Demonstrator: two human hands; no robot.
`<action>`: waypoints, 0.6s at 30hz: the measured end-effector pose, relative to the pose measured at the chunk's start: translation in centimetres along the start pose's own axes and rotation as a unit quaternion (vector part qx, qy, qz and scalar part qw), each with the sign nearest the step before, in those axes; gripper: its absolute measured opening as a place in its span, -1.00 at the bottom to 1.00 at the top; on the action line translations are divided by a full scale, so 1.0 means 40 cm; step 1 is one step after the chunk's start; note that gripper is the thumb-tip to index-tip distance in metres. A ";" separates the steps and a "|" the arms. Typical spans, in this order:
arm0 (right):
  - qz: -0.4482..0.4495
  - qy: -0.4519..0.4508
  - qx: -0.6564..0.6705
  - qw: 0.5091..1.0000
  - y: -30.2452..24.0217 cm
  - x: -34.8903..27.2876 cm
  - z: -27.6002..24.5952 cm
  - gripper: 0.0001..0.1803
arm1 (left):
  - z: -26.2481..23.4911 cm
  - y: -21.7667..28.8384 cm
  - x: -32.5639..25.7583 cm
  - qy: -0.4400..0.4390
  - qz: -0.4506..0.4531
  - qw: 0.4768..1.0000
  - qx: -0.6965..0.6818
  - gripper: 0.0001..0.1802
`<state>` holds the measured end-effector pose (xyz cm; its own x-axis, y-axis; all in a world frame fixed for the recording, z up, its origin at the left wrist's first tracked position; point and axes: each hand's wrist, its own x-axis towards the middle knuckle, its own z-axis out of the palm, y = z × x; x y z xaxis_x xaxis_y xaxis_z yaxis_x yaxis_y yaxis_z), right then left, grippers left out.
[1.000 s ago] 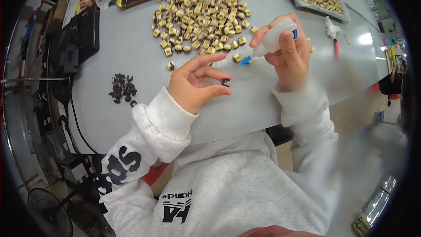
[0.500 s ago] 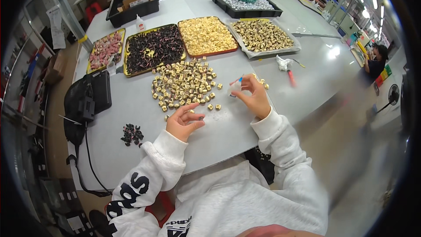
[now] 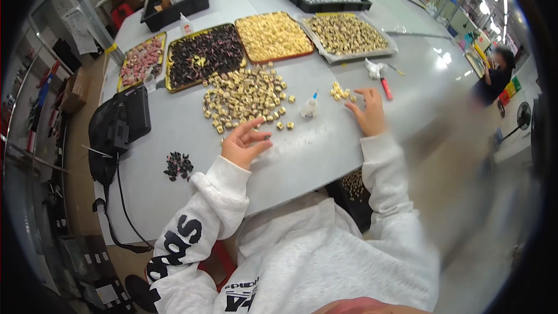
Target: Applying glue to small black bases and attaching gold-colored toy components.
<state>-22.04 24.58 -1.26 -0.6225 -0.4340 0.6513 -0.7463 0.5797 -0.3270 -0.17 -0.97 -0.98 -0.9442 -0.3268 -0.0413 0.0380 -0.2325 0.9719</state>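
My left hand (image 3: 245, 144) is held over the table just in front of a heap of small cream-and-dark cubes (image 3: 244, 102). A small dark piece (image 3: 267, 137) sits between its thumb and fingertips; its exact kind is too small to tell. My right hand (image 3: 370, 113) has its thumb and fingers apart and holds nothing. Those fingers are beside a little group of pale yellow pieces (image 3: 339, 92). Between my hands a small clear squeeze bottle (image 3: 309, 107) with a blue tip stands upright on the table. Left of my left forearm lies a small pile of black pieces (image 3: 178, 165).
Along the back stand trays of pink pieces (image 3: 141, 63), black pieces (image 3: 206, 55), pale yellow pieces (image 3: 273, 36) and cubes (image 3: 347, 36). Behind them are two black bins (image 3: 174, 14) (image 3: 331, 7). A red-handled tool (image 3: 386, 89) lies right; a black bag (image 3: 107, 139) left.
My right hand has let go of the squeeze bottle, which now stands on the table. That hand has moved right, to the pale yellow pieces. My left hand has stayed nearly still.
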 end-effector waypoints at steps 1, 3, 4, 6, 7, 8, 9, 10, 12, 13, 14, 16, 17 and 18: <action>-0.009 -0.007 0.006 1.000 0.012 -0.006 0.004 -0.67 | -0.002 -0.006 0.002 -0.002 0.014 1.000 -0.002 -0.39; 0.035 -0.034 0.044 0.998 0.035 -0.011 0.016 -0.69 | -0.004 -0.010 0.005 -0.005 0.005 1.000 -0.001 -0.39; 0.069 -0.052 0.084 0.993 0.044 -0.011 0.021 -0.70 | -0.004 -0.008 0.008 -0.005 0.007 1.000 0.000 -0.38; 0.104 -0.074 0.129 0.983 0.041 -0.013 0.030 -0.71 | -0.007 -0.002 0.006 -0.001 0.006 1.000 0.004 -0.38; 0.099 -0.064 0.136 0.984 0.038 -0.014 0.028 -0.74 | -0.008 0.000 0.005 0.000 0.006 1.000 0.007 -0.39; 0.094 -0.054 0.142 0.984 0.030 -0.013 0.022 -0.77 | -0.008 0.000 0.005 0.001 0.006 1.000 0.010 -0.39; 0.088 -0.044 0.148 0.984 0.020 -0.013 0.016 -0.80 | -0.009 0.001 0.003 0.002 0.007 1.000 0.013 -0.39; 0.090 -0.047 0.154 0.983 -0.005 -0.014 0.009 -0.80 | -0.007 0.004 -0.002 0.006 0.003 1.000 0.016 -0.39; 0.164 -0.003 0.347 0.923 -0.072 -0.037 -0.009 -0.82 | 0.009 0.015 -0.013 -0.019 0.022 0.999 0.032 -0.40; 0.200 0.020 0.438 0.876 -0.111 -0.047 -0.019 -0.83 | 0.016 0.018 -0.017 -0.032 0.030 0.998 0.041 -0.40; 0.207 0.013 0.445 0.871 -0.161 -0.059 -0.032 -0.83 | 0.019 0.017 -0.025 -0.024 0.021 0.998 0.047 -0.40; 0.257 -0.029 0.546 0.797 -0.255 -0.080 -0.057 -0.82 | 0.029 0.020 -0.031 -0.038 0.048 0.995 0.079 -0.41; 0.264 -0.030 0.551 0.791 -0.277 -0.091 -0.055 -0.82 | 0.036 0.025 -0.033 -0.048 0.062 0.992 0.096 -0.41; 0.246 -0.054 0.563 0.787 -0.293 -0.101 -0.045 -0.80 | 0.040 0.028 -0.033 -0.045 0.053 0.992 0.102 -0.41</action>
<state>-10.35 20.77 1.18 -0.8723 -0.4392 0.2149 -0.1068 -0.2578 -0.9603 0.60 0.66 0.55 -0.9639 -0.2550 0.0765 0.0810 -0.0070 0.9967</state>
